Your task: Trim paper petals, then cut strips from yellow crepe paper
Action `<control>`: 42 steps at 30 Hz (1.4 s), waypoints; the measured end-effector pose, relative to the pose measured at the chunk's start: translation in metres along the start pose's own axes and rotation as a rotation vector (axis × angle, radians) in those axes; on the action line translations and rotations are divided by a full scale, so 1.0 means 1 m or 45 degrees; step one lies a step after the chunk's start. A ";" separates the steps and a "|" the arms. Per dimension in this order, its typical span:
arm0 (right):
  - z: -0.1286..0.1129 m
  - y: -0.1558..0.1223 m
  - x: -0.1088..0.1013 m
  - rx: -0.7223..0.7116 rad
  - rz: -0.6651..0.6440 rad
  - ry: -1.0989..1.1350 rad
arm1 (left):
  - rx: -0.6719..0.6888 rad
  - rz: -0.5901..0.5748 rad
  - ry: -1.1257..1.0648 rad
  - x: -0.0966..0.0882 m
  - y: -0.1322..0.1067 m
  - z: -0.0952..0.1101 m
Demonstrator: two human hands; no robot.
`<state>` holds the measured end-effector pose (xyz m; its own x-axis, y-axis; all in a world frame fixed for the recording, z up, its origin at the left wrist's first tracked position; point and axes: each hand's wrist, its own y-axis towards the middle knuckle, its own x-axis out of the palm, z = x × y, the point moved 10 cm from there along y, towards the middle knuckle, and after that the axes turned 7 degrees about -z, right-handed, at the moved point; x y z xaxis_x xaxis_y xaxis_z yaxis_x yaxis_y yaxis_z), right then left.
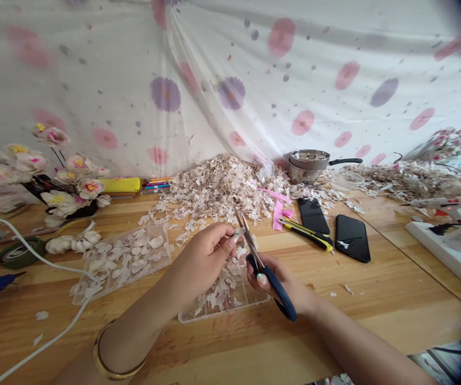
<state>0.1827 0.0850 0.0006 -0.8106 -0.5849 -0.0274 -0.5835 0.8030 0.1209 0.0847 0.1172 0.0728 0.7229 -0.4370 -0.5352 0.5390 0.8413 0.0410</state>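
Note:
My left hand pinches a small pale papery flake between thumb and fingertips. In my right hand is a pair of scissors with dark blue handles; the blades point up and stand slightly apart beside the flake. Beneath both hands lies a clear divided plastic tray, partly hidden, with pale scraps in it. To its left, a second clear tray holds larger petal-shaped flakes. A big heap of dry pale flakes rises behind my hands.
Right of the heap are a utility knife, a phone, a dark flat slab, pink strips and a metal pan. A power strip lies far right. At left stand artificial flowers; a white cable crosses the table.

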 end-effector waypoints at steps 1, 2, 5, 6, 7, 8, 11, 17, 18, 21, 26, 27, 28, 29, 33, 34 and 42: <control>0.000 0.000 0.000 -0.003 -0.007 0.008 | -0.003 -0.002 0.019 -0.001 0.000 0.000; 0.000 0.000 0.000 -0.006 -0.012 0.016 | -0.010 -0.002 0.036 -0.002 0.000 -0.001; 0.001 0.001 0.001 0.005 -0.030 0.026 | -0.036 -0.004 0.087 -0.006 -0.002 -0.002; 0.002 0.001 0.002 0.014 -0.033 0.024 | -0.044 -0.003 0.104 -0.008 -0.003 -0.002; 0.002 0.001 0.002 0.026 -0.034 0.019 | -0.050 -0.003 0.119 -0.009 -0.003 -0.002; 0.002 0.001 0.002 0.035 -0.034 0.009 | -0.053 -0.002 0.128 -0.010 -0.004 -0.002; -0.001 0.001 0.002 0.040 -0.037 -0.028 | -0.044 -0.001 0.129 -0.013 -0.004 -0.003; -0.004 0.002 0.003 0.033 -0.060 -0.024 | -0.030 -0.010 0.166 -0.014 -0.003 -0.002; -0.005 0.002 0.003 0.027 -0.062 -0.020 | -0.028 -0.013 0.172 -0.014 -0.003 -0.002; -0.004 0.002 0.004 0.027 -0.077 -0.001 | -0.027 -0.025 0.184 -0.014 -0.004 -0.002; -0.003 0.002 0.004 0.069 -0.069 0.026 | -0.068 -0.049 0.227 -0.016 -0.005 -0.007; -0.003 0.002 0.004 0.077 -0.067 0.034 | -0.073 -0.052 0.237 -0.016 -0.005 -0.007; -0.003 0.002 0.004 0.082 -0.064 0.040 | -0.078 -0.056 0.245 -0.017 -0.005 -0.008; -0.003 0.002 0.005 0.084 -0.064 0.045 | -0.081 -0.060 0.251 -0.017 -0.005 -0.008; -0.003 0.002 0.006 0.089 -0.062 0.055 | -0.083 -0.076 0.271 -0.019 -0.004 -0.008; -0.001 0.002 0.005 0.100 -0.055 0.061 | -0.086 -0.082 0.275 -0.020 -0.004 -0.007; 0.003 -0.001 -0.008 0.113 0.092 0.070 | -0.237 -0.545 0.133 0.020 -0.010 -0.021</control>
<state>0.1898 0.0889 -0.0027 -0.8484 -0.5283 0.0328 -0.5274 0.8490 0.0321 0.0847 0.1069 0.0439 0.4008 -0.7304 -0.5531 0.6852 0.6397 -0.3483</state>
